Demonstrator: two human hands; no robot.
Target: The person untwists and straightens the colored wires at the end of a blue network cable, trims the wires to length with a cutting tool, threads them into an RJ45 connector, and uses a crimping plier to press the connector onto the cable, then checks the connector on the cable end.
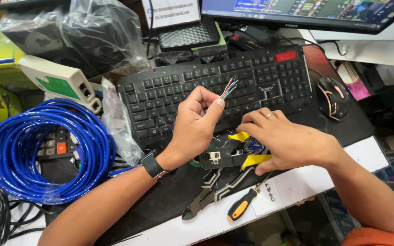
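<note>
Left hand (196, 119): raised above the keyboard, its grip pinched together on a bundle of thin coloured wires (228, 88), thumb against forefinger.
Wires: their fanned tips stick up past the fingertips, over the middle rows of the keys; the strands show blue, green, orange and white.
Right hand (284, 140): lowered palm down onto the crimping tool (226, 157), fingers curled over its yellow handles; a ring shows on one finger. Whether its grip is clamped on the handles or only resting there, I cannot tell.
Crimping tool: lying on the dark mat of the counter (370, 155), just in front of the keyboard, mostly covered by the right hand.
Keyboard (215, 89): black, set slantwise behind both hands.
Side cutters (206, 195): on the counter near its front edge, jaws pointing left.
Screwdriver (243, 203): orange and black handle, just beside the cutters.
Blue cable coil (46, 150): large, left of the left forearm.
Mouse (333, 97): right of the keyboard.
Wristwatch (152, 165): dark band on the left wrist.
</note>
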